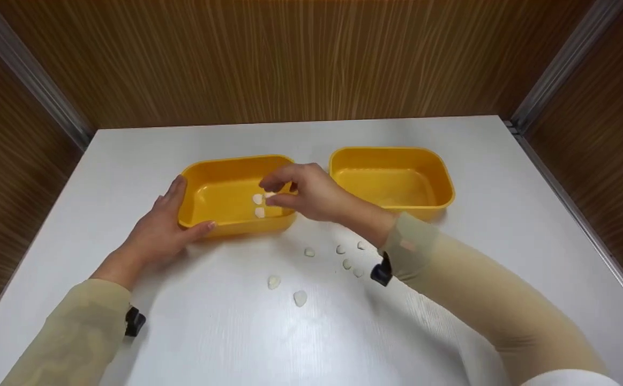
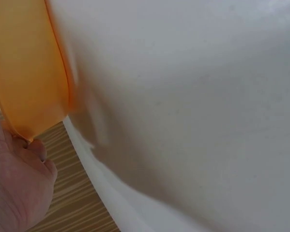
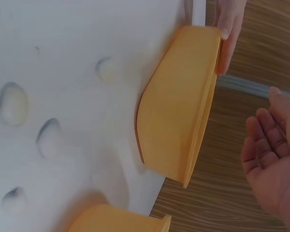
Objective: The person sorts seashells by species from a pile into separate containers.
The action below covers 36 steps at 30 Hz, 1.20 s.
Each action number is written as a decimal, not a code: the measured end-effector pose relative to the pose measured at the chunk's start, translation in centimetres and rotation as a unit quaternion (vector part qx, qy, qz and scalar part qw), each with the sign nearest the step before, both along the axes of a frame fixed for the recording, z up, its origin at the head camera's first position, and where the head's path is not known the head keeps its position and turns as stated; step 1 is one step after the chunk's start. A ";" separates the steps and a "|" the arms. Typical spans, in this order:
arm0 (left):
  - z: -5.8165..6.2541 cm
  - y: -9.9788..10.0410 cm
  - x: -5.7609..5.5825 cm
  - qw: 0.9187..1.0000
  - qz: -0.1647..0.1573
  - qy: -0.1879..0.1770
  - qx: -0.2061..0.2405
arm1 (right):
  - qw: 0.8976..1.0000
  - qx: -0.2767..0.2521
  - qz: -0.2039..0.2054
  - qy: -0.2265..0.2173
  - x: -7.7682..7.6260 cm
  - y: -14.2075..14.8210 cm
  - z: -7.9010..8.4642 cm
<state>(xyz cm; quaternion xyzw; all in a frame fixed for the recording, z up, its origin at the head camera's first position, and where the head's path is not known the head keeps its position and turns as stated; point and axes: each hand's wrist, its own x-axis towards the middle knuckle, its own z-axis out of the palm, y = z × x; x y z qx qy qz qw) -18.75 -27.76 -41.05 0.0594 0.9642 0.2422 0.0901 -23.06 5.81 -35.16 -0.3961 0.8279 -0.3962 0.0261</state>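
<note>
My left hand (image 1: 164, 228) grips the left end of a yellow tub (image 1: 244, 228), thumb along the front rim and fingers against the outer side wall. In the left wrist view part of that hand (image 2: 23, 179) shows at the tub's corner. Over the tub's right part hovers my right hand (image 1: 308, 190), thumb and fingertips apart. Small whitish rounded pieces (image 1: 257, 199) lie inside the tub, one showing in the gap between thumb and fingers. Seen from the right wrist, the right hand's loosely bent fingers (image 3: 263, 137) show nothing held.
A second yellow tub (image 1: 391, 207) stands to the right, with nothing seen inside. Several whitish pieces (image 1: 300, 298) lie scattered on the white table (image 1: 209, 332) in front of the tubs. Wood-patterned panels (image 1: 311, 59) enclose the back and sides.
</note>
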 end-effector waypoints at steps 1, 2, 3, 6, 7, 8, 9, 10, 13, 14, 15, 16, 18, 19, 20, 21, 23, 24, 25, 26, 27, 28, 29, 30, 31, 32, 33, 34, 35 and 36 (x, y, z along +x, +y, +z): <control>0.0 0.0 0.0 1.000 -0.001 0.001 0.000 | 1.000 0.000 0.007 0.003 0.4 0.3 0.0; 0.0 0.0 0.0 1.000 -0.002 0.002 -0.001 | 1.000 -0.003 0.015 0.005 0.8 0.6 -0.1; 0.0 0.0 0.0 1.000 -0.003 0.003 -0.001 | 1.000 -0.006 0.023 0.007 1.2 0.9 -0.2; 0.0 0.0 0.0 1.000 -0.003 0.002 -0.002 | 0.999 -0.007 0.049 0.013 2.4 1.7 -0.7; 0.0 0.0 0.0 1.000 -0.002 0.002 -0.002 | 0.998 -0.005 0.057 0.017 2.8 1.9 -0.9; 0.0 -0.1 0.0 1.000 -0.002 0.001 -0.002 | 0.998 -0.003 0.064 0.019 3.1 2.1 -1.2; 0.0 -0.1 0.0 1.000 -0.002 0.002 -0.002 | 0.997 0.001 0.070 0.023 3.4 2.3 -1.4; 0.0 -0.2 0.0 1.000 -0.002 0.002 -0.001 | 0.997 0.005 0.077 0.022 3.8 2.5 -1.7; -0.1 -0.3 0.0 1.000 -0.002 0.002 0.001 | 0.996 0.012 0.092 0.008 4.7 3.1 -2.8; -0.1 -0.4 0.1 1.000 -0.002 0.002 0.002 | 0.995 0.014 0.097 0.000 5.1 3.3 -3.2; -0.1 -0.5 0.1 1.000 -0.003 0.002 0.002 | 0.995 0.015 0.103 -0.007 5.4 3.5 -3.6; -0.2 -0.5 0.1 1.000 -0.002 0.001 0.003 | 0.994 0.018 0.108 -0.016 5.7 3.6 -4.0; -0.2 -0.5 0.1 1.000 -0.001 -0.002 0.004 | 0.992 0.026 0.116 -0.030 6.3 4.0 -4.7; -0.2 -0.6 0.1 1.000 0.000 -0.002 0.004 | 0.992 0.030 0.118 -0.037 6.6 4.1 -5.1; -0.2 -0.6 0.1 1.000 -0.003 0.001 0.003 | 0.991 0.033 0.121 -0.044 6.9 4.2 -5.4; -0.2 -0.6 0.1 1.000 -0.005 0.005 0.003 | 0.990 0.037 0.123 -0.050 7.2 4.3 -5.6; -0.2 -0.7 0.2 1.000 -0.009 0.013 0.002 | 0.989 0.043 0.124 -0.061 7.6 4.5 -6.1; -0.2 -0.7 0.2 1.000 -0.012 0.017 0.002 | 0.989 0.047 0.125 -0.067 7.8 4.6 -6.3; -0.3 -0.7 0.2 1.000 -0.014 0.021 0.001 | 0.988 0.051 0.124 -0.072 8.0 4.6 -6.4; -0.3 -0.7 0.1 1.000 -0.017 0.024 0.000 | 0.988 0.055 0.124 -0.078 8.1 4.7 -6.5; -0.3 -0.8 0.1 1.000 -0.017 0.024 0.000 | 0.987 0.060 0.123 -0.080 8.2 4.7 -6.6; -0.3 -0.8 0.1 1.000 -0.017 0.023 0.001 | 0.987 0.065 0.121 -0.085 8.4 4.7 -6.7; -0.3 -0.8 0.1 1.000 -0.018 0.022 0.001 | 0.986 0.070 0.119 -0.089 8.5 4.8 -6.8; -0.3 -0.8 0.1 1.000 -0.017 0.021 0.001 | 0.986 0.075 0.118 -0.092 8.5 4.8 -6.9; -0.3 -0.8 0.1 1.000 -0.017 0.019 0.000 | 0.986 0.079 0.115 -0.096 8.6 4.8 -7.0; -0.2 -0.8 0.1 1.000 -0.017 0.018 0.000 | 0.985 0.082 0.114 -0.099 8.7 4.9 -7.1; -0.2 -0.8 0.1 1.000 -0.016 0.017 0.000 | 0.985 0.085 0.114 -0.101 8.7 4.9 -7.2; -0.2 -0.8 0.1 1.000 -0.016 0.016 0.000 | 0.984 0.087 0.113 -0.104 8.8 4.9 -7.3; -0.2 -0.8 0.1 1.000 -0.015 0.014 -0.001 | 0.984 0.090 0.114 -0.106 8.8 4.8 -7.4; -0.2 -0.8 0.1 1.000 -0.014 0.013 -0.002 | 0.983 0.092 0.116 -0.106 8.8 4.8 -7.5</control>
